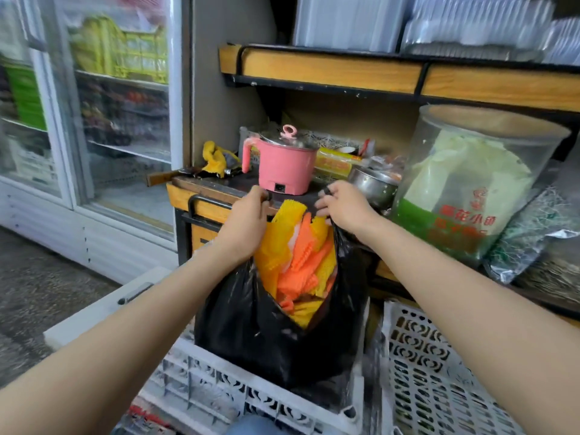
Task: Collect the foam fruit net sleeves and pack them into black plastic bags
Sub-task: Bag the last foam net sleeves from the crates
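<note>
Head view: the left hand (246, 224) was closed around the left handle of the black plastic bag (251, 334), and the right hand (343, 208) was closed around the right handle, the two hands holding the bag mouth apart. The bag stood upright in a white perforated crate (219, 390), directly in front of the wooden surface (201, 189). The foam net sleeves (298, 262), yellow and orange with some white among them, filled the bag and projected above its rim between the hands. A second white crate (439, 372) stood just beside the first, to the right. On the surface behind the hands stood a pink electric pot (284, 164) with a glass lid, a yellow cloth (216, 158) to its left and a steel bowl (373, 186) to its right. A glass-door refrigerator (94, 105) stood at the left.
</note>
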`<state>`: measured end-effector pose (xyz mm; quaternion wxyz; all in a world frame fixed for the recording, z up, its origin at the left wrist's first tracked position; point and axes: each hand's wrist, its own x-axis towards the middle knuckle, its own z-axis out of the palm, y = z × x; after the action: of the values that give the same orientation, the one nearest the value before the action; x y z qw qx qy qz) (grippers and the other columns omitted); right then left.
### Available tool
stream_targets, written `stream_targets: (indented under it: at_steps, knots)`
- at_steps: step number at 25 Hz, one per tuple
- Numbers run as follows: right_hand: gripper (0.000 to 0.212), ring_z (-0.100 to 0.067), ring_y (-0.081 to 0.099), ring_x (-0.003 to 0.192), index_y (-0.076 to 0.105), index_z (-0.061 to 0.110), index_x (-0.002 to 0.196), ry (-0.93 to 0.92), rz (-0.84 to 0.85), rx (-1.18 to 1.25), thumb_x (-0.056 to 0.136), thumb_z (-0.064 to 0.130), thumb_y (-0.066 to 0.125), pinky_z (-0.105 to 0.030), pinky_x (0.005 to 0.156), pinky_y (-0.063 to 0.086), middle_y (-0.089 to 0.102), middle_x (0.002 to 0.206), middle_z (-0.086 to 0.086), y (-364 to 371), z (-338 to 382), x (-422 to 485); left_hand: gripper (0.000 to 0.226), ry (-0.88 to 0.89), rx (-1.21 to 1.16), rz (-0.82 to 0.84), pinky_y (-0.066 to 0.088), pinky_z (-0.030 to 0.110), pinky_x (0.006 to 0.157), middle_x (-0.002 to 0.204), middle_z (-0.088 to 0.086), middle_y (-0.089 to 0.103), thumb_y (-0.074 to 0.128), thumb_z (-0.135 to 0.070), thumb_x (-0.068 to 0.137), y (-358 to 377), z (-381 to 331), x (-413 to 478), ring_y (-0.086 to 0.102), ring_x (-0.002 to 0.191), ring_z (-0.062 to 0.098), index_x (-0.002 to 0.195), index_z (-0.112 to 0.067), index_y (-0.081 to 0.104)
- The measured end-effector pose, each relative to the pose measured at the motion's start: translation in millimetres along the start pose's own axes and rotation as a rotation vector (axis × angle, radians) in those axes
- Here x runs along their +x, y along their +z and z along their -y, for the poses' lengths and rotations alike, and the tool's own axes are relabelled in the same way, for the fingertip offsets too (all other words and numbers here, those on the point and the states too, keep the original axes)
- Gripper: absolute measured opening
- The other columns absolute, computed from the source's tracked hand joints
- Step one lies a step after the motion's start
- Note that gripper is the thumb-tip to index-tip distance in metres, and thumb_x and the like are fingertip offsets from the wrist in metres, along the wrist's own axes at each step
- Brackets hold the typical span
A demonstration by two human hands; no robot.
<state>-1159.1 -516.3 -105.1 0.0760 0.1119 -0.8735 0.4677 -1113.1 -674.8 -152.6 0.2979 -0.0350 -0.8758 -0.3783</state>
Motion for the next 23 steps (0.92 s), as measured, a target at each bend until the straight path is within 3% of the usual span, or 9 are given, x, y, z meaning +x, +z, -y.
stream_targets:
  at_steps: [3, 7, 11, 14, 18, 20, 23]
  knots:
    - [0.016, -0.028, 0.058, 0.102, 0.047, 0.009, 0.101, -0.266, -0.039, -0.067, 0.093, -0.002, 0.038, -0.036, 0.081, 0.049, 0.058, 0.114, -0.015, 14, 54, 2, 0.014, 0.133, -0.037, -0.196, 0.024, 0.021, 0.063, 0.092, 0.004, 0.051, 0.039, -0.010, 0.100, -40, -23, 8, 0.046, 0.083, 0.015, 0.106, -0.003, 0.050]
    - [0.025, -0.018, 0.057, 0.086, 0.045, 0.009, 0.095, -0.543, -0.119, 0.164, 0.090, -0.010, 0.030, -0.024, 0.069, 0.047, 0.055, 0.094, -0.005, 27, 131, -22, 0.008, 0.349, 0.008, -0.395, 0.026, 0.018, 0.068, 0.091, 0.002, 0.047, 0.040, -0.011, 0.099, -99, -41, 7, 0.042, 0.082, 0.008, 0.099, -0.008, 0.048]
    - [0.023, -0.012, 0.056, 0.072, 0.045, 0.007, 0.095, -0.635, 0.010, 0.335, 0.091, -0.010, 0.029, -0.035, 0.068, 0.051, 0.053, 0.084, 0.001, 53, 184, -55, 0.015, 0.463, 0.162, -0.485, 0.026, 0.019, 0.070, 0.093, 0.001, 0.045, 0.042, -0.012, 0.095, -157, -37, -13, 0.040, 0.081, 0.007, 0.099, -0.001, 0.051]
    - [0.019, -0.014, 0.058, 0.076, 0.044, 0.006, 0.097, -0.641, 0.174, 0.417, 0.095, -0.007, 0.030, -0.039, 0.073, 0.053, 0.052, 0.086, 0.001, 84, 207, -81, 0.017, 0.457, 0.273, -0.523, 0.026, 0.018, 0.070, 0.094, 0.002, 0.044, 0.042, -0.012, 0.095, -196, -22, -38, 0.042, 0.083, 0.010, 0.101, 0.002, 0.051]
    - [0.015, -0.019, 0.061, 0.084, 0.046, 0.008, 0.098, -0.650, 0.328, 0.420, 0.099, -0.001, 0.033, -0.034, 0.072, 0.053, 0.058, 0.097, -0.008, 136, 217, -109, 0.018, 0.375, 0.391, -0.536, 0.024, 0.021, 0.067, 0.090, 0.004, 0.042, 0.042, -0.014, 0.094, -243, 8, -75, 0.040, 0.078, 0.011, 0.096, 0.001, 0.051]
    - [0.014, -0.017, 0.059, 0.079, 0.048, 0.008, 0.099, -0.599, 0.406, 0.425, 0.099, 0.001, 0.035, -0.032, 0.071, 0.052, 0.058, 0.100, -0.010, 168, 211, -122, 0.019, 0.308, 0.451, -0.474, 0.024, 0.023, 0.066, 0.087, 0.004, 0.043, 0.043, -0.018, 0.092, -257, 33, -95, 0.043, 0.078, 0.017, 0.090, -0.001, 0.052]
    - [0.014, -0.021, 0.059, 0.088, 0.058, 0.005, 0.103, -0.532, 0.419, 0.340, 0.095, 0.003, 0.046, -0.038, 0.084, 0.049, 0.063, 0.101, -0.013, 219, 189, -140, 0.018, 0.122, 0.489, -0.340, 0.030, 0.029, 0.067, 0.084, 0.007, 0.050, 0.052, -0.017, 0.093, -263, 79, -129, 0.052, 0.081, 0.027, 0.089, -0.001, 0.060]
